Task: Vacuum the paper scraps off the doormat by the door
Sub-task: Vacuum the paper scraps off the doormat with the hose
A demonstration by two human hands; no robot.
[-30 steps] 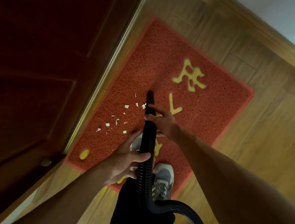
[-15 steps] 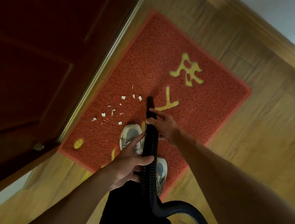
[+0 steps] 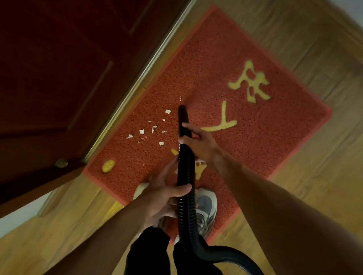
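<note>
**Yellow characters on the red doormat (image 3: pixel 280 139), seen the wrong way up from where I stand.**

Just beyond my right hand (image 3: pixel 198 143), which grips the vacuum hose (image 3: pixel 186 161), a forked character (image 3: pixel 223 122) may be 入 or 人 inverted; I cannot tell which. Farther out, a denser character (image 3: pixel 249 84) is unreadable. A third character (image 3: pixel 200 171) lies half hidden between my hands. Left of my left hand (image 3: pixel 163 195), a small oval emblem (image 3: pixel 108 165) is too blurred to read.

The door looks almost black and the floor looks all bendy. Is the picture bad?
In the head view the door sits in deep shadow, so its panels barely show; the wide lens bows the floor boards and the doormat edges; the top right corner is smeared with blur; the paper scraps and hose are lit well enough to see.
</note>
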